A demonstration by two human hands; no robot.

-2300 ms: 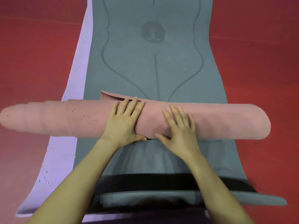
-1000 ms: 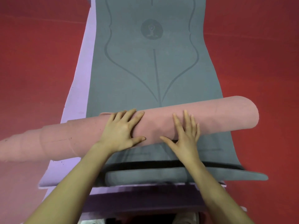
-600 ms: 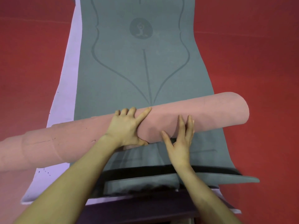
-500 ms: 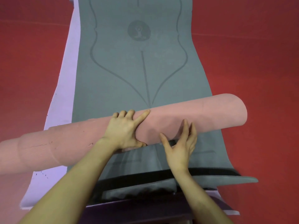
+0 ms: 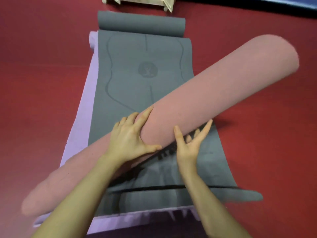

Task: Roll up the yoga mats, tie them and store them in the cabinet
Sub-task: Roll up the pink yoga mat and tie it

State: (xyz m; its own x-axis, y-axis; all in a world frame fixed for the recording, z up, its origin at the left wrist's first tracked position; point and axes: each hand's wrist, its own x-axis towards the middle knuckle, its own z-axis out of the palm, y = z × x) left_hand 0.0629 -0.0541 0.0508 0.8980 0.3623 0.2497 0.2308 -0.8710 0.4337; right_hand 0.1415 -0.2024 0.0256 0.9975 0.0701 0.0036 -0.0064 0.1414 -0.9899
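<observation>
A rolled pink yoga mat (image 5: 214,93) lies slantwise across a flat grey yoga mat (image 5: 130,86), its right end raised and pointing far right. My left hand (image 5: 128,140) grips the roll near its middle, fingers over the top and thumb against the near side. My right hand (image 5: 188,145) is beside it with spread, straight fingers slid under the roll's lower edge. The grey mat lies on a purple mat (image 5: 82,117), and its far end is curled into a small roll (image 5: 140,23).
A pale wooden cabinet (image 5: 137,0) stands on the red floor just beyond the grey mat's far end. A blue mat edge (image 5: 257,4) shows at the top right. A dark band (image 5: 154,187) crosses the grey mat's near end.
The pink roll has swung from nearly crosswise to a steep slant, its right end lifted and farther away. My right hand has turned and slipped its fingers under the roll.
</observation>
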